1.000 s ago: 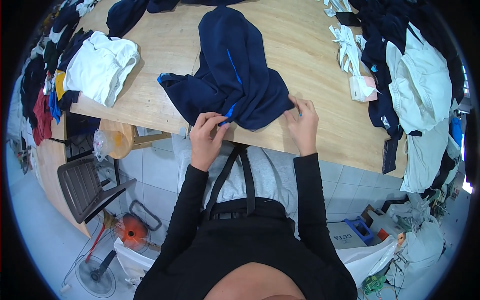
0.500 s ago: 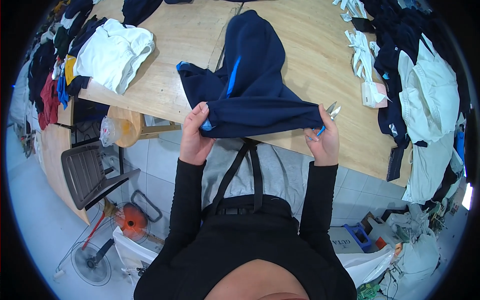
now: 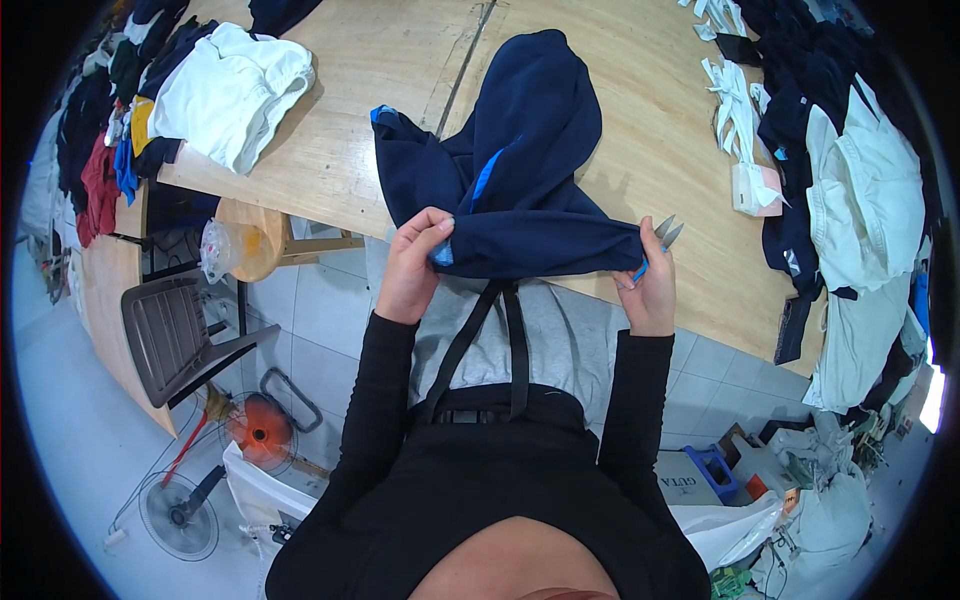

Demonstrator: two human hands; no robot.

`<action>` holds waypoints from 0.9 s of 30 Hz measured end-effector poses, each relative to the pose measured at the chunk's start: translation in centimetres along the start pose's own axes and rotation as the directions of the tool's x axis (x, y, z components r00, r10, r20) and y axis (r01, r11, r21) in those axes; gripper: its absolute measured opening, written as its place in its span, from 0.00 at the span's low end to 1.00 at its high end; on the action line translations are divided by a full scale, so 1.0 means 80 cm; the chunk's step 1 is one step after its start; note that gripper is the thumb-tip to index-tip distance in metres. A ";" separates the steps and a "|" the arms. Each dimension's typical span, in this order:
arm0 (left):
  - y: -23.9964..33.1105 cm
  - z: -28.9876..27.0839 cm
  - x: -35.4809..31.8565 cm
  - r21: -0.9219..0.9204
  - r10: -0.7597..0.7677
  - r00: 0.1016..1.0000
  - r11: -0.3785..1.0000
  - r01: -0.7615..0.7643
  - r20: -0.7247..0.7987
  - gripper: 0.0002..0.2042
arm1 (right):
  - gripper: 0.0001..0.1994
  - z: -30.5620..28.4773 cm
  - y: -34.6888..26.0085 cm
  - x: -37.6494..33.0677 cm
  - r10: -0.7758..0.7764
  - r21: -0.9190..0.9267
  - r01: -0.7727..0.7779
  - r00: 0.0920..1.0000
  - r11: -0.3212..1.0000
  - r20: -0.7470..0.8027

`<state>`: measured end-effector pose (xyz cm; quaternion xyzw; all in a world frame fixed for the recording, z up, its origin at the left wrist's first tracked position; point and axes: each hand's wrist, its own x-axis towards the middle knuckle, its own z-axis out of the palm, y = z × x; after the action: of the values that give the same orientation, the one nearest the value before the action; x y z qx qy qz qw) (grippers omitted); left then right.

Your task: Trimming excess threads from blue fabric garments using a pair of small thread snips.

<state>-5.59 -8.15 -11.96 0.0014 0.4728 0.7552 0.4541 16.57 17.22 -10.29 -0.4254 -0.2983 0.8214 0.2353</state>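
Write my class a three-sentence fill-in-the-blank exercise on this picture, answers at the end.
1. The garment held between the left hand and the right hand is mainly dark ____.
2. The metal-bladed snips are in the ____ hand.
3. The wooden stool stands toward the picture's ____ side.

Missing words: blue; right; left.

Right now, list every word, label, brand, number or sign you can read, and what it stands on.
Grey box, low at right: one short printed word in dark letters, legible, but I don't copy printed words.
White-and-pink pack: any print is too small to read.
Small pale tag among the dark clothes at right: too small and blurred to read.
Navy garment with blue trim: no lettering that I can make out.
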 end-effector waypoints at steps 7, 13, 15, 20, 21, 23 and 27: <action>-0.009 0.002 -0.002 0.589 0.119 0.989 0.807 -0.045 -0.088 0.10 | 0.15 -0.017 0.023 0.011 -0.095 -0.337 0.072 0.994 0.939 -0.052; 0.004 -0.008 -0.005 0.525 0.026 0.999 0.851 0.000 -0.042 0.13 | 0.17 -0.024 0.024 0.015 -0.107 -0.390 0.065 0.991 0.919 -0.086; 0.005 -0.009 -0.006 0.523 0.002 0.999 0.852 0.023 -0.047 0.13 | 0.17 -0.027 0.023 0.020 -0.099 -0.378 0.066 0.993 0.923 -0.068; 0.011 0.014 -0.007 0.745 0.143 0.989 0.664 -0.064 -0.042 0.10 | 0.16 -0.027 0.024 0.024 -0.091 -0.384 0.059 0.994 0.922 -0.065; 0.011 0.022 -0.005 0.744 0.141 0.989 0.665 -0.066 -0.038 0.10 | 0.14 -0.027 0.024 0.025 -0.100 -0.374 0.068 0.993 0.925 -0.066; 0.012 0.040 0.002 0.910 0.389 0.895 0.249 -0.332 0.220 0.12 | 0.13 -0.025 0.024 0.025 -0.114 -0.365 0.081 0.991 0.928 -0.070; 0.001 0.064 0.019 0.916 0.277 0.907 0.158 -0.368 0.317 0.11 | 0.12 -0.022 0.026 0.024 -0.116 -0.383 0.084 0.991 0.920 -0.062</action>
<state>-4.33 -3.46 -9.75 0.4079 0.8053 0.3802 0.2016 16.79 17.50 -13.58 -0.4808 -0.4630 0.7166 0.2025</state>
